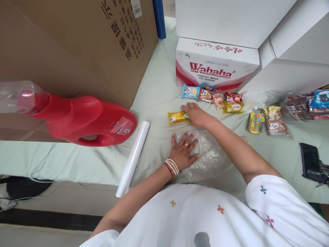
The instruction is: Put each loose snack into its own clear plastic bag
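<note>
My left hand (183, 151) lies flat with fingers spread on a clear plastic bag (208, 156) on the pale green sheet. A ring and beaded bracelets show on it. My right hand (195, 114) reaches forward, fingers curled over the end of a yellow snack packet (177, 117). Just beyond lie several small snack packets (213, 97) in a row.
A red detergent jug (84, 120) lies on its side at the left, next to a white roll (133, 157). A large brown carton (77, 44) stands behind it. A Wahaha box (216, 65) and white boxes (288, 51) stand at the back. More snacks (272, 121) and a black phone (309, 159) lie at the right.
</note>
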Motion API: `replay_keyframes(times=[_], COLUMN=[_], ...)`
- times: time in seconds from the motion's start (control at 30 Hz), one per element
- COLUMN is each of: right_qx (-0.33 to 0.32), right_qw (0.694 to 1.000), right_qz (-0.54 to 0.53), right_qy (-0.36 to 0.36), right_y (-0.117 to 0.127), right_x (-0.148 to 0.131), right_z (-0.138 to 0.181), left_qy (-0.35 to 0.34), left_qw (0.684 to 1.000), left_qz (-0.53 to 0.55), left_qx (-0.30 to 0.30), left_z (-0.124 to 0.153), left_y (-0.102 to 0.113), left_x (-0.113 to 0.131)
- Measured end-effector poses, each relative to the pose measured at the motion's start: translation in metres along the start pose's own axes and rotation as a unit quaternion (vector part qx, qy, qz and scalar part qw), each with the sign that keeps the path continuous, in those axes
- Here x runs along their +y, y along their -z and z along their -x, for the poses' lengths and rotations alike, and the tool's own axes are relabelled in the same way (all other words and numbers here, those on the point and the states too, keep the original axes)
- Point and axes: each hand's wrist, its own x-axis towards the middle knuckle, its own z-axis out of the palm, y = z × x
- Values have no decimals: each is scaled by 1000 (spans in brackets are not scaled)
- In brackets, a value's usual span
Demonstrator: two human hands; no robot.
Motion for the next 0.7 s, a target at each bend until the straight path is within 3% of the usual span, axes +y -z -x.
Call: replay_keyframes(times=[0.07, 0.13, 0.23, 0.27, 0.3, 0.37, 0.43, 0.5, 0.6, 0.7], right_qx=[22, 109, 299, 317, 295, 167, 51, 32, 97, 138], right_qw=[1000, 992, 930, 906, 887, 859, 840, 865, 933, 958], right_qz=[-15, -55, -203, -275, -351, -482, -536, -487, -282, -114], right_qy=[-17, -40, -62, -62, -58, -48, -61, -116, -204, -223], right_y=[7, 18, 34, 36, 34, 17, -14, -50, -91, -93], right_x=[19, 37, 51, 51, 49, 39, 27, 15, 0, -10], right_z=[11, 33, 90, 112, 132, 162, 174, 172, 164, 169], left_qy=[0, 3, 8, 7, 4, -4, -9, -8, 13, 43], left_qw=[1000, 1000, 1000, 1000, 1000, 1000, 1000, 1000, 1000, 997], left_qz=[-1, -1, 5, 8, 11, 15, 15, 6, -21, -53], left_qx=[3, 6, 10, 10, 9, 6, 3, 1, 6, 31], left_z=[1, 1, 1, 0, 0, -2, -2, -2, 4, 15], left_y=[0, 0, 0, 0, 0, 0, 2, 5, 15, 30], left_x=[0, -1, -2, -3, -3, -6, -10, -19, -39, -55])
